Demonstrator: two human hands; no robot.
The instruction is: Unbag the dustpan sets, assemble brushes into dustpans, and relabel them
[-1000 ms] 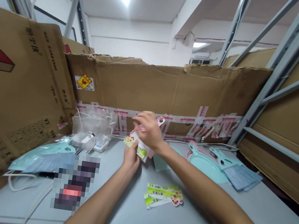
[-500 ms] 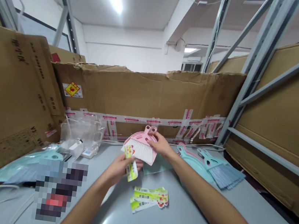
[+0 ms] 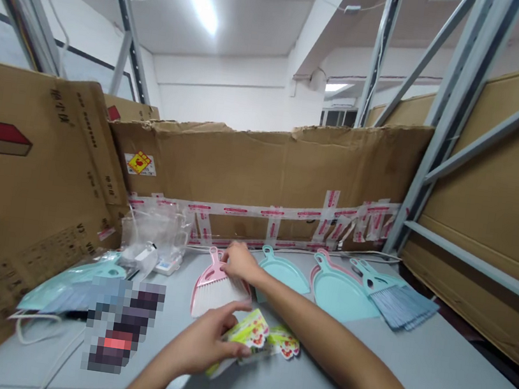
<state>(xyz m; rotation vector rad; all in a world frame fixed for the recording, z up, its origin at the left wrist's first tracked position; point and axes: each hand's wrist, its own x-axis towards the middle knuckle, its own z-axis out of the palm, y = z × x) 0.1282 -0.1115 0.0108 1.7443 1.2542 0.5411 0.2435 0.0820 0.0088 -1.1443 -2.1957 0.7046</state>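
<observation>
A pink hand brush (image 3: 218,298) is shown lying on the desk (image 3: 413,371), its long axis directed away from the viewer, with the handle end farthest and the white bristles nearest. The right hand (image 3: 240,262) is placed on its upper part, so the brush is nearer that hand. The hands are held apart; green-printed labels (image 3: 244,334) are pinched by the left hand (image 3: 202,344), just beside a further label (image 3: 284,343). A teal dustpan (image 3: 283,274) lies right of the brush.

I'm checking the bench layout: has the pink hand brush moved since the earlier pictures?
Yes. It has dropped from mid-air to lower in view, further below the taped strip on the cardboard. The pink hand brush now sits on the grey table under the right hand.
</observation>
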